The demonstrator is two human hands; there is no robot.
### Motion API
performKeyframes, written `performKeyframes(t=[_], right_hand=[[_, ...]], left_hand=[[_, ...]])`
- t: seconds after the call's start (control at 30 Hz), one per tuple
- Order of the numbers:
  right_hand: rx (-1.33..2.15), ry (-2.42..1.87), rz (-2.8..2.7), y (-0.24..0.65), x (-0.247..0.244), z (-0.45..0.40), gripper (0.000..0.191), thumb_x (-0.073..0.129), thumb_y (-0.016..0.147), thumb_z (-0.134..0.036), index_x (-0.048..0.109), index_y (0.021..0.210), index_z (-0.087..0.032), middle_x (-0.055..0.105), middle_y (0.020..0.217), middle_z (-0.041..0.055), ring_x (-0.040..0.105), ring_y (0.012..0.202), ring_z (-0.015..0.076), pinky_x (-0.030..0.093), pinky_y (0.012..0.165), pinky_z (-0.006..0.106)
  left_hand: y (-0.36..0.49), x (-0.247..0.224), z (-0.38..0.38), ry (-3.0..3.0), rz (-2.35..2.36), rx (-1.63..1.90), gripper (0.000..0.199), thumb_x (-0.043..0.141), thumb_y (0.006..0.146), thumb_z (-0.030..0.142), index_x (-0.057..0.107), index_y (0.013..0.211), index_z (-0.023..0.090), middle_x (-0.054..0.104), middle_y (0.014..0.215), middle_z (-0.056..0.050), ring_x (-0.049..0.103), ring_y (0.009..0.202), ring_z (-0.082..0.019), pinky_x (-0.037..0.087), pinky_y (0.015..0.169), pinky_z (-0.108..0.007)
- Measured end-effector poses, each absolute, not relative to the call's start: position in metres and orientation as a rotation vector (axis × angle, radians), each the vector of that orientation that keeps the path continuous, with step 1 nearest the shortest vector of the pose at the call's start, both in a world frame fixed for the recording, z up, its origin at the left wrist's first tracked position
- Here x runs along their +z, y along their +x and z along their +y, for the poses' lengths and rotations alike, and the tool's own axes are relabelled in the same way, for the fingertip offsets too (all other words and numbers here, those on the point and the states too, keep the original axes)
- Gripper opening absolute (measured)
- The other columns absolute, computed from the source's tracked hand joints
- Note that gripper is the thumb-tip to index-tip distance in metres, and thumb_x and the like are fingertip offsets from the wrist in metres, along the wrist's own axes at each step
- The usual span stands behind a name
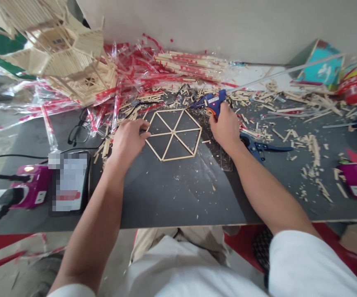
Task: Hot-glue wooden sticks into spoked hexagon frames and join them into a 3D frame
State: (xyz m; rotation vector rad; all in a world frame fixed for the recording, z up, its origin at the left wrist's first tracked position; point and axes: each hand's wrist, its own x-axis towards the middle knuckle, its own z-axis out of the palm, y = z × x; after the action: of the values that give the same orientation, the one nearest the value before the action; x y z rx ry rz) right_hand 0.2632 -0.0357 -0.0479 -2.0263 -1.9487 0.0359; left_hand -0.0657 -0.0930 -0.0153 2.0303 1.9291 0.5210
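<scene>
A flat hexagonal frame [174, 134] made of thin wooden sticks, with six spokes meeting at its centre, lies on the dark counter [181, 198], directly in front of the person. The left hand [129, 140] is held open, its fingers lying close together and slightly curved, with the fingertips [145, 133] resting on the frame's left corner; nothing is pinched by them. The right hand [224, 128] is closed around the grip of a blue hot glue gun [212, 102], which is held just beyond the frame's upper right side with its nozzle directed left, close to the sticks. A long translucent glue stick [285, 72] is seen running from the rear of the gun toward the upper right. Blue-handled cutters [259, 146] are placed just beyond the right forearm, and black-framed glasses [79, 132] are laid left of the left hand. Wooden offcuts [311, 144] are scattered across the counter, while clear wrappers with red printing [129, 70] and bundled sticks [191, 66] are heaped along its far side. A stick-built model [64, 53] stands at the far left, and magenta power sockets [31, 185] are seen near the left edge.
</scene>
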Motion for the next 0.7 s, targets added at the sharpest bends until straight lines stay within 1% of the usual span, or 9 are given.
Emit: performKeyframes(t=[0.1, 0.27, 0.33, 0.4, 0.53, 0.6, 0.7], right_hand=[[0.007, -2.032, -1.957, 0.264, -0.050, -0.035, 0.034, 0.058, 0.108, -0.019, 0.062, 0.141, -0.011, 0.076, 0.132, 0.0279, 0.076, 0.120, 0.0420, 0.060, 0.100, 0.057], [-0.034, -2.013, -1.930, 0.267, -0.057, -0.033, 0.036, 0.059, 0.106, -0.021, 0.061, 0.141, -0.013, 0.075, 0.132, 0.0267, 0.076, 0.119, 0.0407, 0.060, 0.100, 0.057], [-0.065, -2.012, -1.888, 0.268, -0.061, -0.032, 0.037, 0.060, 0.107, -0.027, 0.059, 0.142, -0.014, 0.075, 0.130, 0.0264, 0.076, 0.118, 0.0409, 0.061, 0.100, 0.056], [-0.108, -1.990, -1.834, 0.270, -0.065, -0.030, 0.041, 0.060, 0.110, -0.038, 0.057, 0.144, -0.015, 0.076, 0.129, 0.0253, 0.076, 0.118, 0.0413, 0.061, 0.099, 0.056], [-0.172, -1.940, -1.758, 0.274, -0.075, -0.025, 0.059, 0.065, 0.108, -0.058, 0.051, 0.148, -0.018, 0.076, 0.124, 0.0215, 0.077, 0.113, 0.0406, 0.061, 0.096, 0.056], [-0.184, -1.918, -1.751, 0.275, -0.080, -0.023, 0.062, 0.065, 0.107, -0.064, 0.050, 0.148, -0.019, 0.077, 0.120, 0.0191, 0.078, 0.108, 0.0386, 0.062, 0.094, 0.055], [-0.193, -1.878, -1.754, 0.277, -0.084, -0.021, 0.058, 0.058, 0.110, -0.067, 0.050, 0.146, -0.022, 0.077, 0.119, 0.0179, 0.078, 0.104, 0.0368, 0.062, 0.091, 0.053]], left_hand=[[-0.066, -0.015, -0.093, 2.033, 1.930, 0.507, 0.027, 0.079, 0.100, 0.021, 0.085, 0.126, 0.023, 0.089, 0.123, -0.012, 0.075, 0.129, -0.036, 0.057, 0.117, -0.051], [-0.066, -0.016, -0.093, 2.043, 1.934, 0.522, 0.027, 0.079, 0.099, 0.020, 0.085, 0.125, 0.023, 0.089, 0.122, -0.011, 0.075, 0.128, -0.036, 0.058, 0.115, -0.050], [-0.066, -0.017, -0.093, 2.041, 1.938, 0.523, 0.026, 0.079, 0.099, 0.020, 0.085, 0.124, 0.024, 0.089, 0.122, -0.010, 0.075, 0.127, -0.036, 0.057, 0.115, -0.050], [-0.066, -0.017, -0.092, 2.034, 1.941, 0.526, 0.026, 0.080, 0.098, 0.020, 0.085, 0.123, 0.025, 0.088, 0.121, -0.010, 0.076, 0.126, -0.035, 0.057, 0.115, -0.049], [-0.066, -0.017, -0.092, 2.031, 1.934, 0.534, 0.025, 0.081, 0.098, 0.020, 0.085, 0.122, 0.025, 0.088, 0.121, -0.010, 0.076, 0.126, -0.035, 0.057, 0.115, -0.049], [-0.066, -0.015, -0.092, 2.030, 1.936, 0.529, 0.025, 0.080, 0.098, 0.020, 0.085, 0.122, 0.025, 0.088, 0.121, -0.010, 0.076, 0.126, -0.035, 0.057, 0.115, -0.049], [-0.066, -0.013, -0.092, 2.027, 1.933, 0.512, 0.025, 0.081, 0.098, 0.021, 0.085, 0.122, 0.026, 0.088, 0.122, -0.010, 0.076, 0.127, -0.036, 0.057, 0.116, -0.050]])
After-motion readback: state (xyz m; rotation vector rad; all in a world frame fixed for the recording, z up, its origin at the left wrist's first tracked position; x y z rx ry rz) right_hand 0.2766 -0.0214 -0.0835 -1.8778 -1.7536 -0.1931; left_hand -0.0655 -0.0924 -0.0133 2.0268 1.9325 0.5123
